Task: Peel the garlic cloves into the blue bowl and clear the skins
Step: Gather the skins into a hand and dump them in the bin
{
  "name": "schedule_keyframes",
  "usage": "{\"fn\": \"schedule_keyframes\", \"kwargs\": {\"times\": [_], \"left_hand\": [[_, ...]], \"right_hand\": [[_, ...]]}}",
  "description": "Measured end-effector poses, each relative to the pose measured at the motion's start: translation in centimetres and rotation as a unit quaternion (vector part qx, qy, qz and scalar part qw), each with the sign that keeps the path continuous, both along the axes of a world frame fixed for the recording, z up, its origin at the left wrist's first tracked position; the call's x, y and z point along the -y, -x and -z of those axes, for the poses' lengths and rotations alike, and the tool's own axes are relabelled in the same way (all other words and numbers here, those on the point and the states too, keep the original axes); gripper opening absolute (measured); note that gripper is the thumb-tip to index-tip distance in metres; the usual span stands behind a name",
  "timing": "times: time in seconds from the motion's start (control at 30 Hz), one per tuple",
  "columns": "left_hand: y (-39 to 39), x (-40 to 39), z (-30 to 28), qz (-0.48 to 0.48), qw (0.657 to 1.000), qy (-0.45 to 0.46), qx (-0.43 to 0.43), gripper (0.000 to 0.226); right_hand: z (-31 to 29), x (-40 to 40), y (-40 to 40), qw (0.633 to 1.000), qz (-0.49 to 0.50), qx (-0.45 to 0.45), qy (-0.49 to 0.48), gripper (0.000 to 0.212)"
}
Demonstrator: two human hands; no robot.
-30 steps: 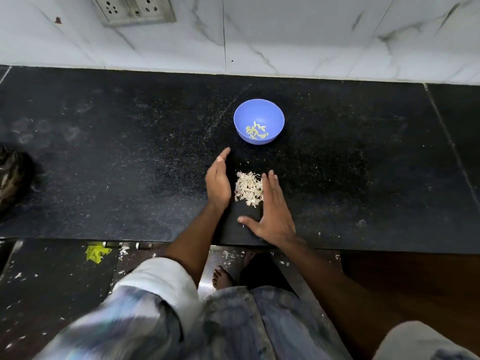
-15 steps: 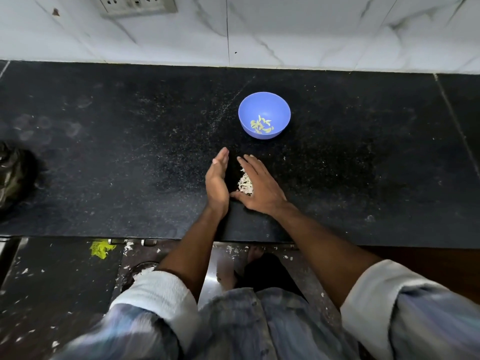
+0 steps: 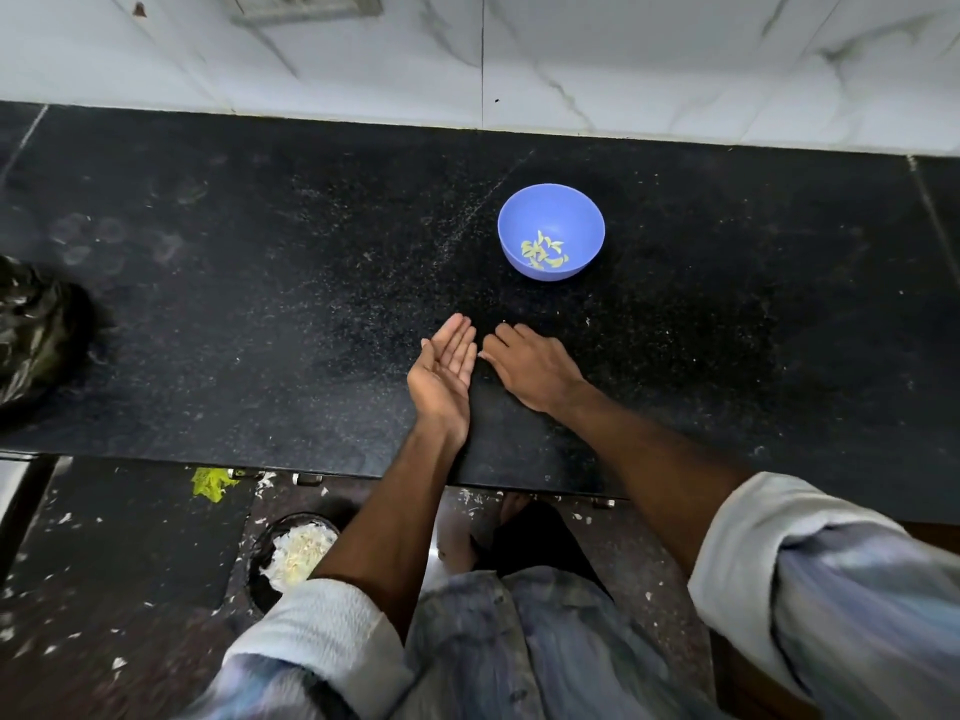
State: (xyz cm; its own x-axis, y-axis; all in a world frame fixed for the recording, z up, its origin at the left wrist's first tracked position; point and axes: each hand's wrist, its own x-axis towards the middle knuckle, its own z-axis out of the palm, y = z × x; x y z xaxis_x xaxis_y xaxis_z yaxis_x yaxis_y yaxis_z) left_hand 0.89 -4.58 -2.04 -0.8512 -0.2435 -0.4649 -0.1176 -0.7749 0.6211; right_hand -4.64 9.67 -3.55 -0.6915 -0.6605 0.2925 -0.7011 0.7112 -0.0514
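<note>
I see my left hand (image 3: 445, 374) cupped palm-up, fingers straight, beside my right hand (image 3: 530, 365), which lies palm-down on the speckled black stone counter (image 3: 260, 314); whether it covers skins I cannot tell. The round blue plastic bowl (image 3: 551, 210) sits just beyond, holding pale peeled garlic cloves (image 3: 543, 250).

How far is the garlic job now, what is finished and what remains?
Done: peeled cloves lie in the blue bowl. In hand: the right hand, palm down on the counter, meets the upturned, empty left hand; no skin pile shows. Left: probably only specks on the counter.

counter (image 3: 260, 330): black stone | on it: blue bowl (image 3: 551, 210), black bag (image 3: 36, 330)
</note>
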Motion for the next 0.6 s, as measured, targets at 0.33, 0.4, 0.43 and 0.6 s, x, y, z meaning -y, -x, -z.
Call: {"fn": "schedule_keyframes", "kwargs": {"times": [0.33, 0.4, 0.43, 0.6], "left_hand": [[1.7, -0.4, -0.4, -0.011, 0.995, -0.095, -0.010, 0.059], [1.7, -0.7, -0.6, -0.015, 0.995, -0.099, -0.004, 0.060], [1.6, -0.9, -0.9, -0.016, 0.995, -0.099, -0.005, 0.060], [1.3, -2.7, -2.1, -0.017, 0.989, -0.147, -0.016, 0.060]], "right_hand": [[-0.4, 1.3, 0.8, 0.975, 0.216, 0.004, 0.061, 0.037], [-1.6, 1.8, 1.1, 0.926, 0.313, 0.097, 0.189, 0.040], [-2.8, 2.0, 1.1, 0.872, 0.353, 0.180, 0.287, 0.042], [-5.4, 3.2, 0.1, 0.613, 0.400, 0.370, 0.572, 0.054]]}}
